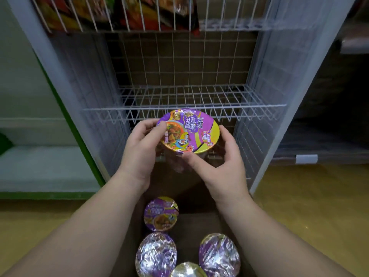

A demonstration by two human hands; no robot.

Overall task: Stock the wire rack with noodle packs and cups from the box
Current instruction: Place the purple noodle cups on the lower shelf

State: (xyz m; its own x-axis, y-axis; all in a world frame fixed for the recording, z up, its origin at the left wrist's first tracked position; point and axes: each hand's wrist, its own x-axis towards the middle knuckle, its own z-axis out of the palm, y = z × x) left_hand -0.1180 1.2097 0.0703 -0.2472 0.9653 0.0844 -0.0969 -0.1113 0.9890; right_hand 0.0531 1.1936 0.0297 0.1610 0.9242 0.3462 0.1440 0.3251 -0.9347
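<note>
Both my hands hold one purple and yellow noodle cup (191,132) in front of the white wire rack. My left hand (142,144) grips its left rim and my right hand (221,156) grips its right rim and side. The cup hangs just below and in front of the bare middle wire shelf (183,100). Below my arms, the open cardboard box (191,222) holds several more purple cups (160,213), wrapped in shiny film. The top shelf (119,17) carries red and yellow noodle packs.
The rack has white side panels (279,96) and a wire back. A green-edged shelf unit (46,162) stands to the left and a dark unit (329,126) to the right. The floor is yellowish wood.
</note>
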